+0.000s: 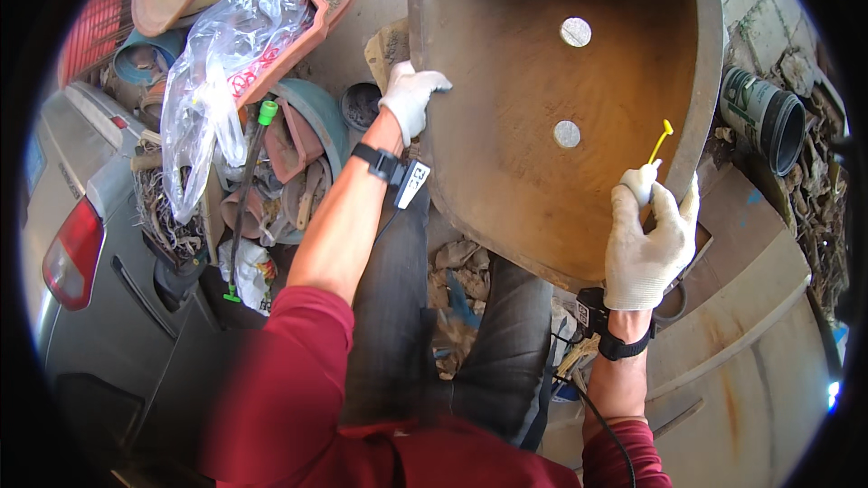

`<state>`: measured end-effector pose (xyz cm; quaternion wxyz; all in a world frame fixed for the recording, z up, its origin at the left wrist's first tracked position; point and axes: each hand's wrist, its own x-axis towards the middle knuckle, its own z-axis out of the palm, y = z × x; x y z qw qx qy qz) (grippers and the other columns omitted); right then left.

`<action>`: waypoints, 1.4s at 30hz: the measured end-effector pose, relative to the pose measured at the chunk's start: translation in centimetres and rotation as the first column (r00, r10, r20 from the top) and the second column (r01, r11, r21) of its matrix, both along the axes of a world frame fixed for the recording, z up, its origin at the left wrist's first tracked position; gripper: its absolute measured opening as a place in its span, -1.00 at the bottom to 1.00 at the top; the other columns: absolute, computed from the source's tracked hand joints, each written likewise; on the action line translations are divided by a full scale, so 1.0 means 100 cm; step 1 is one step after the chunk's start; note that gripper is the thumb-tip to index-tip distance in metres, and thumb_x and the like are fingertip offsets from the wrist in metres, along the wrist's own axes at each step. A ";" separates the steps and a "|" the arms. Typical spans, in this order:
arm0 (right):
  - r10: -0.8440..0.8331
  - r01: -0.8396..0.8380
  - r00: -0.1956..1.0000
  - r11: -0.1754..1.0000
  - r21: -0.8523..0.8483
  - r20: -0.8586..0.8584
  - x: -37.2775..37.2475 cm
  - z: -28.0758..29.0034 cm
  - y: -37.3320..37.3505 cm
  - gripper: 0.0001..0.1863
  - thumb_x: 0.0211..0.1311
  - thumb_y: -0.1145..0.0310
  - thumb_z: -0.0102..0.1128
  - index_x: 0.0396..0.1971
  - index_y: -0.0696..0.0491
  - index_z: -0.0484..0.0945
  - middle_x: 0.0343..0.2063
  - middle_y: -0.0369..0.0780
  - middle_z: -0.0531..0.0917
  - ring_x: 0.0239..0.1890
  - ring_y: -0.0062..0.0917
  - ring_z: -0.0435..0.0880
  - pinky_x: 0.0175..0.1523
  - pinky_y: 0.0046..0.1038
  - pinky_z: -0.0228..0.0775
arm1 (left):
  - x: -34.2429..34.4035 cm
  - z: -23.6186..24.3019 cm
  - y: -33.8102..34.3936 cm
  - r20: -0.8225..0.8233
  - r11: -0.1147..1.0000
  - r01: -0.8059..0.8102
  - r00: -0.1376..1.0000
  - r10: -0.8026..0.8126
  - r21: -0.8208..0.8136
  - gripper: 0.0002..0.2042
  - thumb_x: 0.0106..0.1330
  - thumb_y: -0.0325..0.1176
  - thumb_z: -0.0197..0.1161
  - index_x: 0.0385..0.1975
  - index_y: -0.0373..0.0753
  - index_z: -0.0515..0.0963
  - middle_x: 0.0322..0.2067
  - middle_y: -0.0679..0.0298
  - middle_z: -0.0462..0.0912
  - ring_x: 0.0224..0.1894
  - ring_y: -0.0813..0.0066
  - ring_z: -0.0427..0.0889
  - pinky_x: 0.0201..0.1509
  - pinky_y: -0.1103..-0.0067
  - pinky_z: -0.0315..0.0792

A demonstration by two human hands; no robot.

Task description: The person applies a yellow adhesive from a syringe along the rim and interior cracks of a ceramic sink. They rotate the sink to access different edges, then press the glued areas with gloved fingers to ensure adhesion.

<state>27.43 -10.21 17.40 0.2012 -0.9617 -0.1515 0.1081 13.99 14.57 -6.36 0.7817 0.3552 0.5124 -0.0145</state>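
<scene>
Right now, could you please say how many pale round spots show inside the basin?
2: a far spot and a near spot, both inside the basin; the right hand might hide more.

Matt, dusty basin; glossy, crinkled plastic bag; knitted cloth gloves.

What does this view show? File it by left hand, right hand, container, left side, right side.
Left hand: white-gloved, at the left rim of the large brown container
Right hand: white-gloved, holding a thin yellow object
Container: two pale round spots inside
Left side: clear plastic bag against an orange planter
Right side: dark pot lying tilted
</scene>
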 end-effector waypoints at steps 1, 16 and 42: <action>0.006 -0.006 1.000 1.000 0.018 0.000 0.002 -0.002 -0.002 -0.78 0.13 0.50 0.48 -0.21 0.22 0.77 0.16 0.07 0.63 0.02 -0.16 0.76 0.14 -0.32 0.55 | -0.005 0.006 -0.001 -0.004 1.000 -0.019 1.000 0.019 -0.004 -0.80 0.14 -0.63 0.35 -0.22 -0.37 0.70 -0.35 0.15 0.74 -0.34 0.27 0.75 -0.22 0.34 0.64; -0.015 0.163 0.923 0.921 0.354 -0.384 0.027 -0.083 -0.007 -0.70 0.16 0.28 0.51 -0.33 0.25 0.74 -0.45 -0.31 0.66 -0.40 -0.70 0.56 -0.22 -0.55 0.45 | -0.069 0.102 0.051 -0.288 0.817 0.252 0.951 -0.111 0.518 -0.78 0.10 -0.47 0.48 -0.29 -0.45 0.72 -0.51 0.28 0.64 -0.53 0.55 0.51 -0.50 0.48 0.36; 0.138 0.163 0.839 0.859 0.485 -0.526 0.012 -0.157 -0.012 -0.84 0.31 0.46 0.39 -0.18 0.22 0.75 -0.28 -0.37 0.69 -0.18 -0.72 0.59 0.03 -0.57 0.46 | -0.086 0.056 0.051 -0.291 0.837 0.152 0.957 0.008 0.525 -0.75 0.11 -0.63 0.37 -0.17 -0.45 0.71 -0.39 0.27 0.72 -0.46 0.51 0.62 -0.43 0.53 0.49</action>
